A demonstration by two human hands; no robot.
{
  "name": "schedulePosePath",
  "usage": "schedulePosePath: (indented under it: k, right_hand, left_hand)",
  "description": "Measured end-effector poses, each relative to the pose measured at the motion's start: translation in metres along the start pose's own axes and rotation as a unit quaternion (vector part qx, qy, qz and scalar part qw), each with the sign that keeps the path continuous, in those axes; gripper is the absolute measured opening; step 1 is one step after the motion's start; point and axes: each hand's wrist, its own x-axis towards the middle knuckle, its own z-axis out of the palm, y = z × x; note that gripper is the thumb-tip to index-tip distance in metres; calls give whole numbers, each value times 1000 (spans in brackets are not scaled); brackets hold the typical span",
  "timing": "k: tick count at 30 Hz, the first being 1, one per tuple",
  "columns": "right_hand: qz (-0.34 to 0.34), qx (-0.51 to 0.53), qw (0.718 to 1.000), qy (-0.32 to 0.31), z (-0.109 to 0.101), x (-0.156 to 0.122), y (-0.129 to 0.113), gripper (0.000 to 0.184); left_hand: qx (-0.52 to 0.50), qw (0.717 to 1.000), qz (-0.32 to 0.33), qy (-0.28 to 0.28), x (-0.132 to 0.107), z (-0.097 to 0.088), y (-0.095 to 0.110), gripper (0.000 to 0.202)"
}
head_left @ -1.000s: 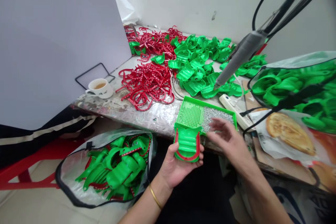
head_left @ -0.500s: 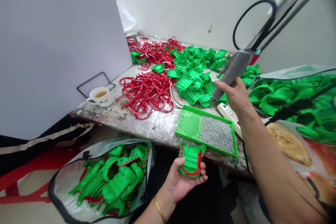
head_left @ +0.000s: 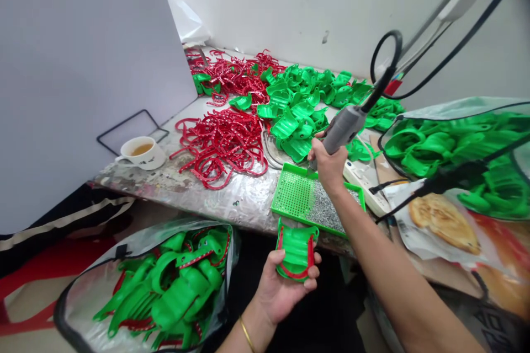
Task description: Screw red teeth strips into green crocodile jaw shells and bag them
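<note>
Left hand: the left hand [head_left: 285, 289] is palm up, low in front of the bench [head_left: 232, 196], with a gold bangle on the wrist.
Left fingers: the fingers [head_left: 312, 274] are curled up around a green and red plastic piece [head_left: 296, 248], the thumb pressing its other edge. The grip looks meant to keep its open face turned upward and steady.
Right hand: the right hand [head_left: 329, 164] reaches forward over the bench, its fingers wrapped tightly around the lower barrel of a grey electric screwdriver [head_left: 342, 128].
Screwdriver: it is tilted with its tip pointing down at the far edge of the tray. A black cable [head_left: 385, 63] loops up from its top to an overhead arm, which seems to carry its weight.
Tray: a shallow green tray [head_left: 292, 196] sits at the near bench edge, just above the held piece. One half is perforated and the other is heaped with small silver screws [head_left: 322, 210], within easy reach of the tool tip.
Bench, middle: a tangle of red plastic strips [head_left: 223, 140] lies beside a heap of loose green shells [head_left: 302, 105].
Bench, left: a white cup of tea [head_left: 141, 151] stands well apart from the parts.
Bench, right: a white power strip [head_left: 366, 176], a flatbread on paper [head_left: 439, 223], and a clear bag of green shells [head_left: 459, 149].
Floor: an open clear bag [head_left: 165, 287] holds green pieces with red strips fitted.
</note>
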Motion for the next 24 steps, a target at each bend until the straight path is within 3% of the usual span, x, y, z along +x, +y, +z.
schedulePosePath:
  k: [13, 24]
  right_hand:
    - [16, 14, 1000, 13, 13, 1, 37, 20]
    - [4, 31, 999, 27, 14, 2, 42, 16]
  left_hand:
    - [-36, 999, -23, -11, 1, -5, 1, 68]
    - [-55, 998, -26, -16, 1, -6, 2, 71]
